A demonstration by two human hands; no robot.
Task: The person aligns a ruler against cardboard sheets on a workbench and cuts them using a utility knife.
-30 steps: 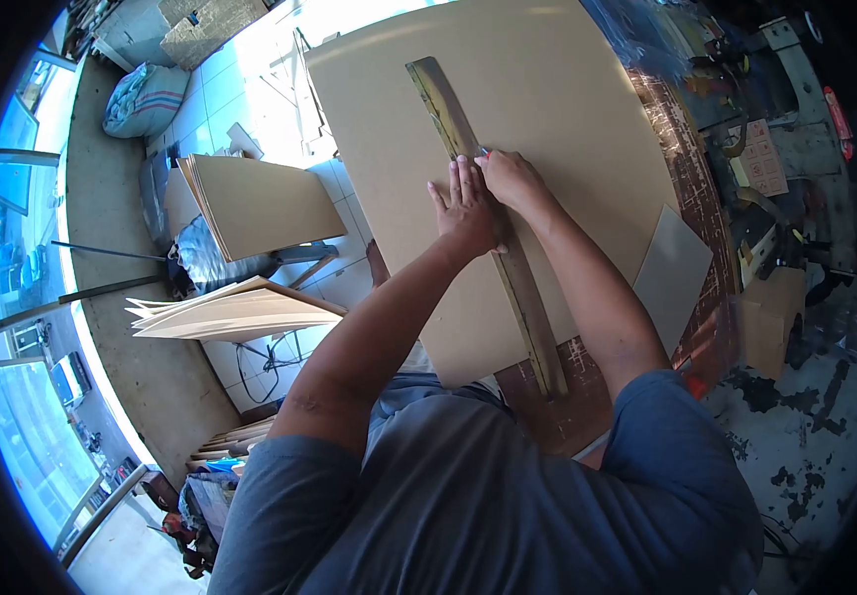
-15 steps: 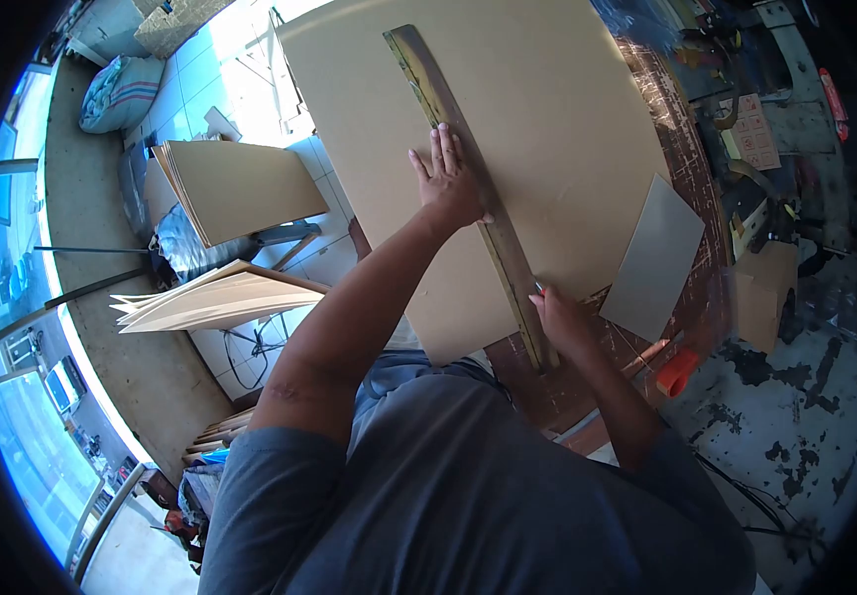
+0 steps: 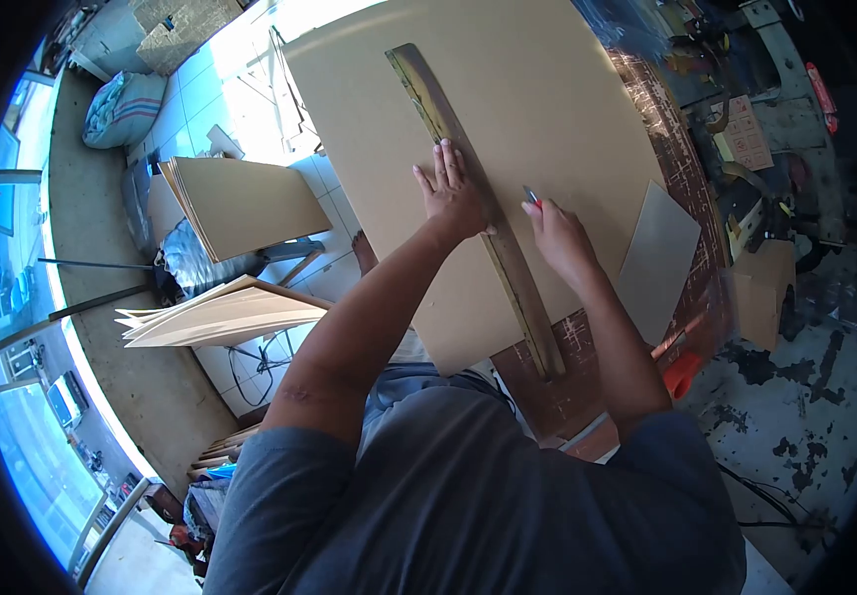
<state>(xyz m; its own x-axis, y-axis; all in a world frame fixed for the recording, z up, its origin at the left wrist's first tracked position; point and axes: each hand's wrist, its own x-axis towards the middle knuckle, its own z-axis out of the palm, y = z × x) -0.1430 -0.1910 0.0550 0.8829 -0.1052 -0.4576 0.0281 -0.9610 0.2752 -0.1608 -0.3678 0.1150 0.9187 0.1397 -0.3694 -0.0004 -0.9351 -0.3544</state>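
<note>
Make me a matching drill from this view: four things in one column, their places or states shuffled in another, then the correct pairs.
1. left hand
2. right hand
3. long bar
4. striped sack

A. grips a slim tool with a red part
B. in the upper left of the picture
C. extends past the near edge of the large brown sheet
D. rests flat on the long bar

Pairs: 1-D, 2-A, 3-C, 4-B
</note>
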